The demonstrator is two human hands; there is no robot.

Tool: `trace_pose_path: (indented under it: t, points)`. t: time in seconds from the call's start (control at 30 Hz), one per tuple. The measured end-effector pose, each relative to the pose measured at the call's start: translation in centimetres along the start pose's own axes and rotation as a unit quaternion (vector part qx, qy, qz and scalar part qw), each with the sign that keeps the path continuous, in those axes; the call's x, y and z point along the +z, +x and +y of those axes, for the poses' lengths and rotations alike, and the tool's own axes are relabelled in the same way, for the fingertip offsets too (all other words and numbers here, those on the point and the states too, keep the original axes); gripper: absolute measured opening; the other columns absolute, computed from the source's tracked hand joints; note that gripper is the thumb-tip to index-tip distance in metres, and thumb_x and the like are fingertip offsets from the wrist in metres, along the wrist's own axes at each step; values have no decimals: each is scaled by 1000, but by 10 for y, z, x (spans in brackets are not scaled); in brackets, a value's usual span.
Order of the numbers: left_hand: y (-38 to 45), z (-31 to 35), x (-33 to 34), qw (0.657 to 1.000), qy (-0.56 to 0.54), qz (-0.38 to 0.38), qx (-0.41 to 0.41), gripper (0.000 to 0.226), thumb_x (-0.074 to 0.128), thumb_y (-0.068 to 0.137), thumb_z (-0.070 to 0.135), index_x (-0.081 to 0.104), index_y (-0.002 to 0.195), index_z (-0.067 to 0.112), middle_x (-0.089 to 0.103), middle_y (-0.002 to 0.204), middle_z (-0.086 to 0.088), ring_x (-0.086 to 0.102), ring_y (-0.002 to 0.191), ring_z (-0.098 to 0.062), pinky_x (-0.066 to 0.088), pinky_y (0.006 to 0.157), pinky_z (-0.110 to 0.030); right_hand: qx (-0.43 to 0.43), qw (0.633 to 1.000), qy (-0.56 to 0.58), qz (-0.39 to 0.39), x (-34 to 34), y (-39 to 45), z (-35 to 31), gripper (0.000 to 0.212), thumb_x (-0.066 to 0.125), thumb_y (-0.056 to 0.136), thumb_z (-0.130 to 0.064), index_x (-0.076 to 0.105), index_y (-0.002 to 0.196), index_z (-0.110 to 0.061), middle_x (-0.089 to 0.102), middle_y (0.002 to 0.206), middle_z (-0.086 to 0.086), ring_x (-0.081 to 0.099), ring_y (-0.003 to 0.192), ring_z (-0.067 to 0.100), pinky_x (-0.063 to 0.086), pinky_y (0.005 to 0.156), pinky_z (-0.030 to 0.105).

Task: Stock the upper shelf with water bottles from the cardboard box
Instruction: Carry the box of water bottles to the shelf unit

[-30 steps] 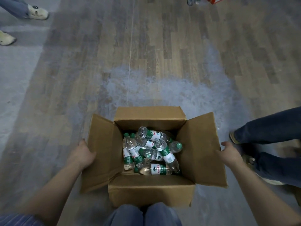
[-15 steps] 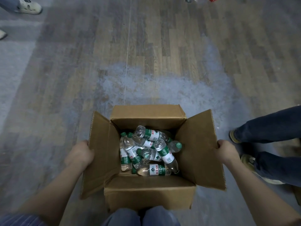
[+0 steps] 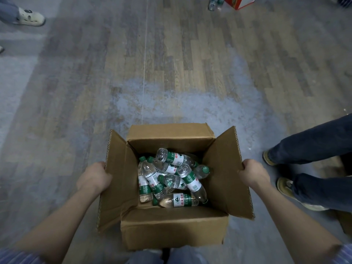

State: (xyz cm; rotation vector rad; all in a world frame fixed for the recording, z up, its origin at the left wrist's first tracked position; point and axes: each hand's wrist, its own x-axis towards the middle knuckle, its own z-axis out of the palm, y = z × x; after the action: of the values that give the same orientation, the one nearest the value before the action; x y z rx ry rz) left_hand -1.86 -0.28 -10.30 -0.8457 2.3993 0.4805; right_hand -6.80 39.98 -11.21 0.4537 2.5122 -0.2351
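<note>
- Worn wood-plank floor (image 3: 190, 63) fills the view, with a pale scuffed patch ahead of you.
- Your left hand (image 3: 94, 178) grips the left flap of the open cardboard box (image 3: 171, 227); your right hand (image 3: 252, 173) grips the right flap.
- Green-capped water bottles (image 3: 171, 180) lie jumbled inside, between your hands.
- Someone's jeans-clad legs (image 3: 314, 168) stand just right of the box; a white shoe (image 3: 31, 18) sits far left.
</note>
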Motion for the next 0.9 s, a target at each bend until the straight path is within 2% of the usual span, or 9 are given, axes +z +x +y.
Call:
trace_pose_path:
  t: [0.07, 0.17, 0.3, 0.4, 0.57, 0.63, 0.7, 0.8, 0.9]
  points:
    - [-3, 2, -5, 1000, -5, -4, 7, 24, 55, 82, 6, 44, 62, 14, 50, 68, -9, 54, 72, -30, 41, 61, -30, 1, 1000, -2, -5, -4, -5, 1, 20, 47, 78, -4, 39, 61, -11, 40, 61, 4, 40, 54, 18, 26, 44, 24]
    - [-12, 9, -21, 1000, -8, -12, 21, 20, 56, 81, 5, 50, 65, 13, 55, 69, -8, 57, 71, -29, 44, 59, -29, -1, 1000, 5, -6, -15, -13, 5, 21, 49, 77, -4, 38, 60, -10, 40, 61, 4, 41, 54, 18, 27, 44, 23]
    - [-36, 16, -47, 999, -6, -9, 31, 26, 56, 81, 2, 45, 60, 13, 49, 62, -7, 51, 65, -27, 37, 55, -28, 5, 1000, 0, -14, -41, -34, 8, 15, 49, 76, -3, 44, 63, -8, 43, 61, 5, 45, 55, 20, 31, 46, 24]
    - [-60, 18, -69, 999, -6, -12, 31, 26, 56, 81, 2, 45, 61, 14, 49, 65, -7, 52, 70, -28, 40, 59, -29, 1, 1000, 1, -16, -66, -57, 10, 18, 48, 76, -2, 40, 62, -9, 40, 60, 5, 41, 54, 19, 28, 47, 26]
    - [-104, 23, -113, 999, -12, -17, 43, 27, 54, 82, 0, 45, 60, 13, 47, 63, -5, 50, 70, -29, 36, 57, -29, -2, 1000, -1, -12, -115, -96, 12, 23, 48, 76, -1, 35, 59, -10, 38, 60, 5, 37, 54, 20, 25, 45, 25]
    - [-121, 25, -134, 998, -7, -15, 53, 18, 55, 82, 1, 51, 66, 8, 52, 67, -9, 53, 72, -30, 36, 57, -29, -3, 1000, 2, -8, -136, -112, 14, 23, 48, 76, 0, 35, 59, -10, 37, 59, 4, 37, 53, 20, 24, 45, 25]
    - [-136, 28, -153, 998, -1, -14, 60, 7, 56, 81, 2, 56, 74, 2, 58, 75, -16, 57, 76, -32, 39, 58, -29, -1, 1000, 6, -1, -155, -127, 15, 18, 48, 76, 0, 41, 61, -8, 41, 59, 5, 42, 55, 22, 27, 45, 26]
    - [-158, 33, -177, 998, 7, -11, 66, 17, 56, 80, 0, 48, 65, 4, 51, 66, -13, 52, 67, -30, 33, 51, -29, 3, 1000, 14, 8, -178, -146, 16, 7, 49, 75, 0, 53, 70, -3, 49, 63, 8, 53, 60, 26, 35, 48, 28]
    - [-178, 36, -194, 997, 6, -1, 72, 19, 55, 80, -1, 47, 63, 5, 51, 66, -13, 55, 70, -32, 34, 52, -29, -4, 1000, 17, 6, -198, -162, 18, 9, 48, 77, 1, 53, 71, -4, 47, 62, 7, 48, 58, 23, 32, 47, 28]
